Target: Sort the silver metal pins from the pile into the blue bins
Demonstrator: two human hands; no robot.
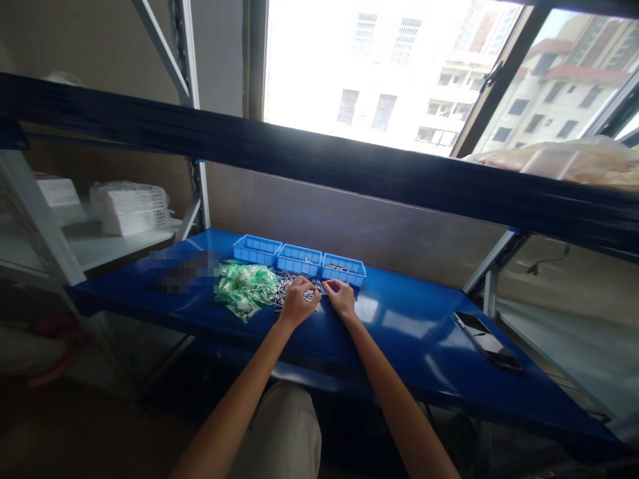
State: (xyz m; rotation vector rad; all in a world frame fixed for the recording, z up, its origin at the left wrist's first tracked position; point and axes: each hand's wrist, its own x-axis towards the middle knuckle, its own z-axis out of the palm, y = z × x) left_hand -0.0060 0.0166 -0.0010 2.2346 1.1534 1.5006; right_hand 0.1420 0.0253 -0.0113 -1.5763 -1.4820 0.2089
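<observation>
A loose pile of small metal pieces, like screws or nails (283, 291), lies on the blue table behind and beside my left hand (298, 303). That hand is closed, its fingers curled at the pile's near edge; whatever they hold is too small to make out. Just right of it, my right hand (341, 298) has thumb and forefinger pinched together at the pile's right side, and I cannot make out what is between them. Behind the hands stand three blue bins in a row: the right bin (344, 278) and middle bin (299, 267) contain small metal pieces, the left bin (257, 258) shows none.
Green-tinted plastic bags (247, 286) are heaped left of the pile, with a blurred dark object (184, 273) beyond. A phone (486, 339) rests toward the right end of the table (399, 359). A dark blue shelf beam (319, 153) crosses above. White stacked items (128, 209) sit on the left shelf.
</observation>
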